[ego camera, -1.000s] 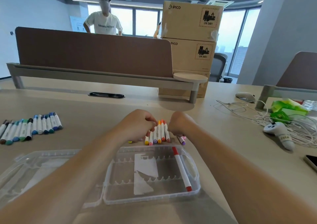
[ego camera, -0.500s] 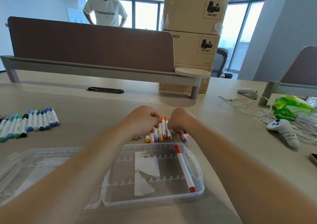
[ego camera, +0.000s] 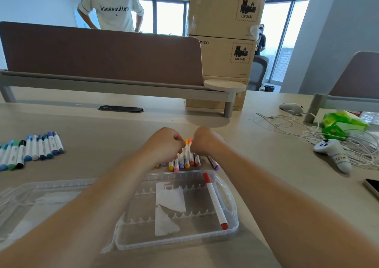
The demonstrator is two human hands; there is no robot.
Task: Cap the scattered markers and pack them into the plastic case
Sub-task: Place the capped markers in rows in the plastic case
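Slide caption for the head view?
Left hand and right hand grip warm-coloured markers beyond clear plastic case holding one red marker.

The pale worktop carries an open clear plastic case near centre, with warm-coloured markers in a row just beyond it. Blue-green markers lie in a row at left. A white controller sits among tangled cables at right. Stacked cardboard boxes stand at the far side.

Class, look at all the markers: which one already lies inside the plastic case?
The red marker, lying alone at the right end of the clear case. All the other markers are outside the case.
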